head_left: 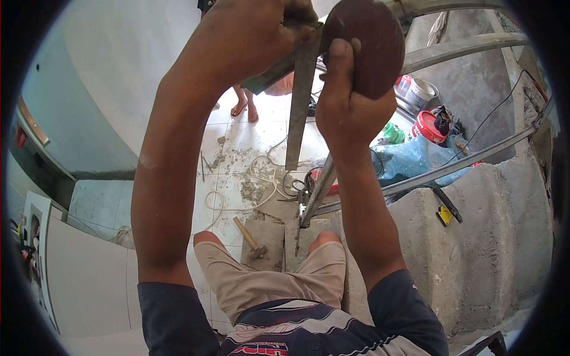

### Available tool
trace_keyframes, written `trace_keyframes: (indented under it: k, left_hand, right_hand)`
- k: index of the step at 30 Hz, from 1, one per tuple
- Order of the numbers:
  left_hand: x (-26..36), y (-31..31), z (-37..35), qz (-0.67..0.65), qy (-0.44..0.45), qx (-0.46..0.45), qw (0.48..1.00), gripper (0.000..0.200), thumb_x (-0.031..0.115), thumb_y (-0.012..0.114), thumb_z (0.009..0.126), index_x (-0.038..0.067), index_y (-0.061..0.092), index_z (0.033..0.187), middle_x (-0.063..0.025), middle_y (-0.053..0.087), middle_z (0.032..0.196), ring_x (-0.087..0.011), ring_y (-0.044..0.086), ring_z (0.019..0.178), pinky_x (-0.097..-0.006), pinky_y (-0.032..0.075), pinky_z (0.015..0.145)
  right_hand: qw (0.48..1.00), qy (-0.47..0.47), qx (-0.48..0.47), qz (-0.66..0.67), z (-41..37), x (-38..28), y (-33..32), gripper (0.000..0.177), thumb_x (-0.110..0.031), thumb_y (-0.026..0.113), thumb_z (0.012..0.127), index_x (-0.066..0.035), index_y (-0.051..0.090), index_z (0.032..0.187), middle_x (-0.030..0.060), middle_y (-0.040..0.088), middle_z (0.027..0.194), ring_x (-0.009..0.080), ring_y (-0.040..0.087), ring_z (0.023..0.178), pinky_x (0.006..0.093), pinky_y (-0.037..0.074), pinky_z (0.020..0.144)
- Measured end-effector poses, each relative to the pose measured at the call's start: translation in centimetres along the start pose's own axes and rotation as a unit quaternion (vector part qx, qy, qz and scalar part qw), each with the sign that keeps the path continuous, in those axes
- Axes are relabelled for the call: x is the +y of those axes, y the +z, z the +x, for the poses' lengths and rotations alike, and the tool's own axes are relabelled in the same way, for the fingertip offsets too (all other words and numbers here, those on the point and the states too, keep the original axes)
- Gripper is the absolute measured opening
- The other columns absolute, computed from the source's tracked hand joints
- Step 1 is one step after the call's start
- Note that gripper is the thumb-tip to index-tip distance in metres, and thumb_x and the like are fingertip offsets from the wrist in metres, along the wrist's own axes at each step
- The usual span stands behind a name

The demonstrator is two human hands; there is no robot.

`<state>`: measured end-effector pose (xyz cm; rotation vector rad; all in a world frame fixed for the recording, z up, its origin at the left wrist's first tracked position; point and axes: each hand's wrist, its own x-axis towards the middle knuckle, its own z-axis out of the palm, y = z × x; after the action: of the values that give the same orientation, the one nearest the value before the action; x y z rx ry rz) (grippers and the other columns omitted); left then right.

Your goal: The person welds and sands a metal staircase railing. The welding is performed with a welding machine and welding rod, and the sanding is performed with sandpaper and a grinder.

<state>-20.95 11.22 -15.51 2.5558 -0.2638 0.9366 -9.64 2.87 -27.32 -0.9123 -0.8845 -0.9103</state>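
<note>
With our right hand (353,115) we pinch the dark disc (371,53), seemingly stiff, light and best held by its rim, beside a flat metal blade (301,110) where our left hand (291,26) curls, its exact grip unclear.

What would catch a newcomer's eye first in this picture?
Probably the dark brown oval piece at the top, held in the right hand. Next, the red bucket beside the crumpled blue plastic on the right, then the hammer lying between the person's knees.
</note>
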Motion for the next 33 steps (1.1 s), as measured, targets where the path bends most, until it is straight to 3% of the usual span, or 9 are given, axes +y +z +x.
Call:
trace_keyframes:
  k: [7, 10, 16, 19, 20, 24, 26, 29, 33]
  left_hand:
    - [0.2, 0.5, -0.1, 0.027, 0.023, 0.050, 0.998, 0.019, 0.011, 0.067, 0.082, -0.006, 0.072, 0.089, -0.0150, 0.069, 0.071, -0.0201, 0.065, 0.061, -0.0316, 0.052, 0.060]
    - [0.2, 0.5, 0.0, 0.010, 0.001, 0.029, 1.000, 0.020, 0.013, 0.068, 0.082, -0.005, 0.072, 0.090, -0.0153, 0.069, 0.071, -0.0215, 0.066, 0.063, -0.0327, 0.052, 0.062]
    - [-1.1, 0.9, 0.6, 0.023, 0.029, 0.057, 0.998, 0.020, 0.015, 0.069, 0.082, -0.003, 0.073, 0.090, -0.0162, 0.069, 0.073, -0.0231, 0.067, 0.066, -0.0340, 0.052, 0.065]
    - [0.0, 0.8, 0.0, 0.033, 0.019, 0.048, 0.998, 0.020, 0.016, 0.070, 0.082, -0.003, 0.073, 0.089, -0.0158, 0.070, 0.074, -0.0229, 0.067, 0.067, -0.0334, 0.052, 0.066]
    - [0.8, 0.7, -0.2, 0.049, 0.015, 0.052, 0.997, 0.020, 0.016, 0.070, 0.082, -0.003, 0.073, 0.089, -0.0156, 0.070, 0.074, -0.0228, 0.067, 0.067, -0.0333, 0.052, 0.066]
    - [0.6, 0.8, -0.1, 0.051, -0.053, 0.037, 0.997, 0.019, 0.015, 0.071, 0.083, -0.002, 0.075, 0.091, -0.0144, 0.072, 0.077, -0.0211, 0.067, 0.069, -0.0325, 0.052, 0.068]
    - [-3.8, 1.6, 1.1, 0.109, 0.106, 0.047, 0.987, 0.024, 0.020, 0.073, 0.085, 0.002, 0.074, 0.101, -0.0112, 0.072, 0.086, -0.0217, 0.069, 0.074, -0.0315, 0.052, 0.074]
    - [-3.7, 1.6, 0.9, 0.110, 0.089, 0.050, 0.989, 0.026, 0.023, 0.073, 0.085, 0.002, 0.074, 0.102, -0.0116, 0.073, 0.087, -0.0206, 0.068, 0.074, -0.0312, 0.052, 0.074]
    - [-3.7, 1.7, 0.8, 0.096, 0.044, 0.049, 0.993, 0.028, 0.024, 0.073, 0.085, 0.003, 0.074, 0.104, -0.0116, 0.073, 0.088, -0.0193, 0.068, 0.074, -0.0309, 0.052, 0.076]
  right_hand:
    - [0.992, -0.017, -0.088, -0.085, -1.4, -0.1, -1.6, 0.040, -0.009, 0.063, 0.095, 0.007, 0.054, 0.130, 0.0151, 0.067, 0.118, 0.0165, 0.064, 0.107, 0.0259, 0.051, 0.088]
    - [0.995, -0.073, -0.014, -0.063, 0.3, 0.1, -0.5, 0.012, -0.008, 0.065, 0.091, 0.003, 0.062, 0.095, 0.0115, 0.056, 0.077, 0.0238, 0.057, 0.061, 0.0350, 0.043, 0.054]
    - [0.991, -0.080, -0.033, -0.101, -1.1, 0.1, -1.4, 0.010, -0.007, 0.065, 0.090, 0.002, 0.062, 0.093, 0.0120, 0.056, 0.076, 0.0245, 0.057, 0.060, 0.0350, 0.043, 0.052]
    - [0.989, -0.057, -0.095, -0.102, -1.5, 0.2, -1.9, 0.044, -0.008, 0.063, 0.095, 0.007, 0.050, 0.134, 0.0168, 0.065, 0.122, 0.0177, 0.064, 0.109, 0.0269, 0.050, 0.091]
    - [0.994, -0.053, -0.054, -0.080, -0.9, 0.4, -1.0, 0.025, -0.008, 0.064, 0.092, 0.004, 0.056, 0.112, 0.0148, 0.060, 0.098, 0.0229, 0.061, 0.085, 0.0321, 0.047, 0.072]
    - [0.994, -0.083, -0.012, -0.071, 0.2, 0.9, -0.3, 0.009, -0.008, 0.065, 0.089, 0.000, 0.061, 0.089, 0.0128, 0.055, 0.075, 0.0296, 0.057, 0.060, 0.0383, 0.043, 0.052]
    - [0.994, -0.089, -0.019, -0.061, -0.7, 0.8, -1.2, 0.009, -0.008, 0.066, 0.089, 0.000, 0.061, 0.088, 0.0129, 0.055, 0.074, 0.0301, 0.056, 0.059, 0.0387, 0.043, 0.052]
    - [0.987, 0.060, -0.109, -0.099, -4.1, -0.7, -4.2, 0.026, -0.009, 0.065, 0.092, 0.004, 0.061, 0.115, 0.0152, 0.066, 0.101, 0.0196, 0.066, 0.086, 0.0304, 0.051, 0.073]
    - [0.970, 0.220, -0.087, -0.060, -9.9, -2.2, -8.7, 0.022, -0.009, 0.064, 0.092, 0.003, 0.063, 0.110, 0.0137, 0.066, 0.090, 0.0198, 0.066, 0.075, 0.0311, 0.050, 0.063]
